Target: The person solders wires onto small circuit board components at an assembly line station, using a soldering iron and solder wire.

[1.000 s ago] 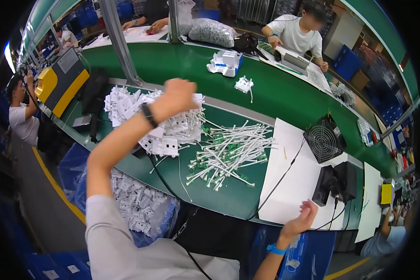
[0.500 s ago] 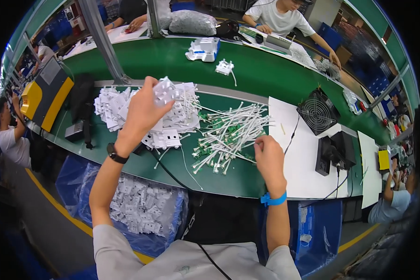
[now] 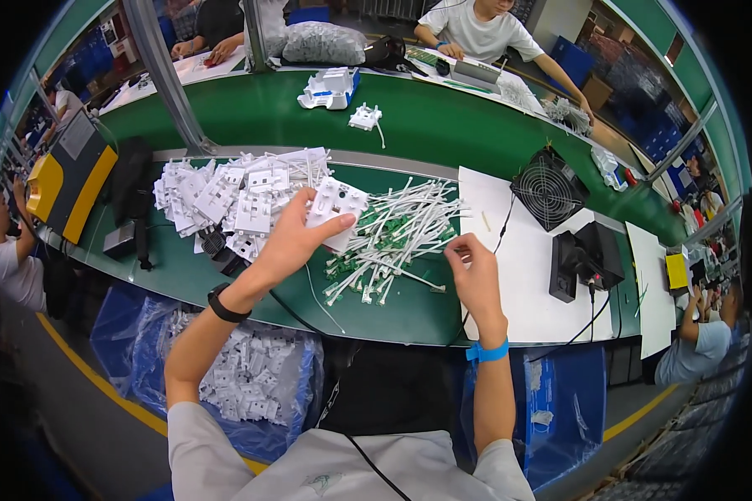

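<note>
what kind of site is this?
Most likely an electronics assembly line: a long green workbench with several seated workers, a heap of white plastic plates, and a pile of white cables. The left hand holds one plate.

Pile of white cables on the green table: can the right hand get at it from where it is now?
Probably yes. The right hand sits at the right edge of the pile of white cables, with nothing between them. The left hand holds a white plate over the pile's left side, clear of that approach.

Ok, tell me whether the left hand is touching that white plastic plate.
Touching. The head view shows the left hand gripping the white plastic plate, thumb across its lower edge.
</note>
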The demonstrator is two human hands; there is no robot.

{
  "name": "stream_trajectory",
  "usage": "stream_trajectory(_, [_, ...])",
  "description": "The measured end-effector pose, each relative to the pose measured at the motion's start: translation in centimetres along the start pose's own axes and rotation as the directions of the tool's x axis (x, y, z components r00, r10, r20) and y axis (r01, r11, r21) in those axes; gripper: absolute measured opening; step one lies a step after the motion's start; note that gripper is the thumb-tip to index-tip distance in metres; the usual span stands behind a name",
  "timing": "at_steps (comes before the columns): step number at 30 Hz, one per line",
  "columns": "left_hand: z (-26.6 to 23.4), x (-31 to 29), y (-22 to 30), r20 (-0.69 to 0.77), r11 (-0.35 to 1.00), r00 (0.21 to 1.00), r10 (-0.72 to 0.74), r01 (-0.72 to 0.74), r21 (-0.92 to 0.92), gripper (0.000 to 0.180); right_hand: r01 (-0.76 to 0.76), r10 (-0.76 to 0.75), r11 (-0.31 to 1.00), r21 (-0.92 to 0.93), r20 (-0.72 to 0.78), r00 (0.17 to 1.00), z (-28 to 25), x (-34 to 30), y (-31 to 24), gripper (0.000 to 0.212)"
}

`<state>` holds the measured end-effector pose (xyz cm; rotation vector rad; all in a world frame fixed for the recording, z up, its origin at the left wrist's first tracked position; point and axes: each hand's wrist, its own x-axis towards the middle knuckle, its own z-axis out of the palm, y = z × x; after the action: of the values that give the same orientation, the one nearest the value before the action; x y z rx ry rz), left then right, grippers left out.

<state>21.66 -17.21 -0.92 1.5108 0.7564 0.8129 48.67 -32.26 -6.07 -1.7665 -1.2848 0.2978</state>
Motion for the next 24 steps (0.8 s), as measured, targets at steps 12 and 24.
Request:
stream_trajectory(12, [5.6, 1.1, -1.9, -0.009, 0.964, 1.0, -0.003, 0.0, -0.264, 0.036, 0.193, 0.088, 0.814, 0.548, -0.445, 0.891, -4.2, 0.5, -4.0, 0.021])
stream_trajectory(24, [7.8, 1.1, -3.4, 0.012, 0.957, 1.0, 0.015, -0.011, -0.291, 0.037, 0.023, 0.153, 0.202, 0.979, -0.055, 0.987, -5.1, -0.3, -0.7, 0.019])
